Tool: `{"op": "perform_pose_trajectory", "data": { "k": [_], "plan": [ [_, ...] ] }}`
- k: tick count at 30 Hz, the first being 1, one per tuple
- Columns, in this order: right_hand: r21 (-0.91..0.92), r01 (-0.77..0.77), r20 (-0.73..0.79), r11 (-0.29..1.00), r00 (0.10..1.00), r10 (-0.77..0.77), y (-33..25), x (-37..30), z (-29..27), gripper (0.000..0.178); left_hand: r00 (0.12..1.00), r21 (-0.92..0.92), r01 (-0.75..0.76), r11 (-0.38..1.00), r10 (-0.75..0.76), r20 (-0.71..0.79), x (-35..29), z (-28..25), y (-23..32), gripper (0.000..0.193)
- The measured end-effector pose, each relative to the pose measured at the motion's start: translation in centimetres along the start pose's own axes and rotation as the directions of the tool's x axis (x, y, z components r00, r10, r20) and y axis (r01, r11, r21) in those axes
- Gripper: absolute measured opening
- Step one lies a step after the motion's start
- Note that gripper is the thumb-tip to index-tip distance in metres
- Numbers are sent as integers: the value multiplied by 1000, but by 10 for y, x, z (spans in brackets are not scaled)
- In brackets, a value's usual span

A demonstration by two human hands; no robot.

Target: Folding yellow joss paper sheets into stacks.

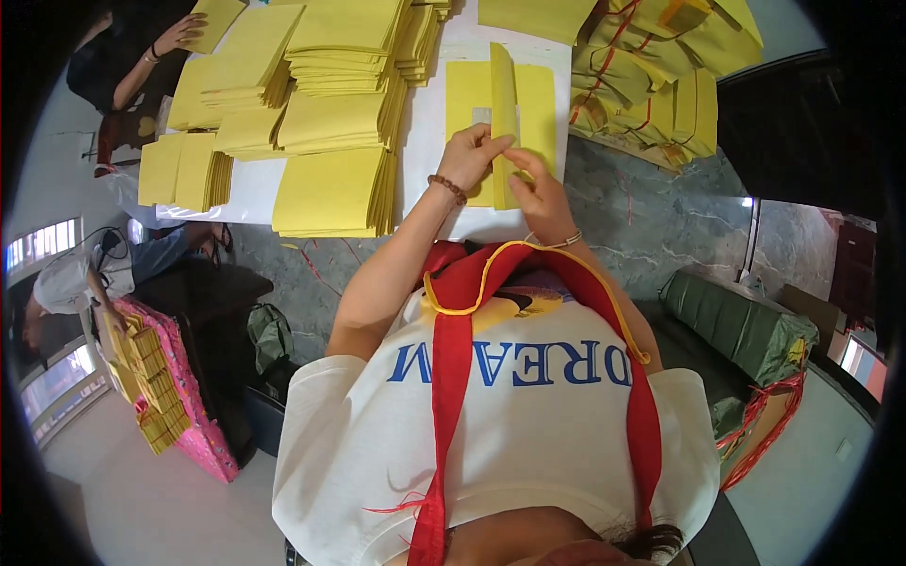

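A yellow paper sheet [540, 99] lies on the white-covered table in front of me, with a narrow strip of yellow paper [503, 85] standing up along its middle like a folded flap. My left hand [469, 158] is closed on the strip's left side, its fingers pinched near the lower part. From the right, my right hand [545, 200] meets it, thumb and forefinger pressed at the strip's edge. A small grey flat piece [481, 115] shows just above my left fingers; what it is I cannot make out.
Several stacks of yellow folded paper [340, 193] fill the table's left side. Tied yellow bundles [651, 104] stand at the right. A co-worker's hand [176, 35] holds yellow paper at the far left. Another person [71, 274] is beside a pink-covered surface [203, 439]. Green wrapped bales [736, 316] sit at right.
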State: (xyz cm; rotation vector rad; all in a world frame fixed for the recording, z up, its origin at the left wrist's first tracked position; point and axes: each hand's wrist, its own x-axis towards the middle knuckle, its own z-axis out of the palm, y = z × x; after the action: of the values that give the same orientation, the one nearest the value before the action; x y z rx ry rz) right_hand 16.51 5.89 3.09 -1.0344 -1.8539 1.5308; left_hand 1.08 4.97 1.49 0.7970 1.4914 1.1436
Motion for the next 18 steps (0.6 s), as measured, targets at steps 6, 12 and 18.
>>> {"op": "perform_pose_trajectory", "data": {
  "k": [6, 12, 18],
  "plan": [
    [291, -22, -86, 957, 995, 49, 43, 17, -15, 37, 999, -133, 44, 990, -41, 28, 8, 4, -10, 19],
    [723, -227, 34, 652, 955, 295, 39, 28, -14, 49, 1000, -313, 5, 950, -1, 15, 17, 11, -33, 18],
    [773, -234, 51, 589, 949, 310, 32, 35, -12, 43, 995, -425, 78, 902, -41, 94, 19, 7, -28, 16]
  ]
}}
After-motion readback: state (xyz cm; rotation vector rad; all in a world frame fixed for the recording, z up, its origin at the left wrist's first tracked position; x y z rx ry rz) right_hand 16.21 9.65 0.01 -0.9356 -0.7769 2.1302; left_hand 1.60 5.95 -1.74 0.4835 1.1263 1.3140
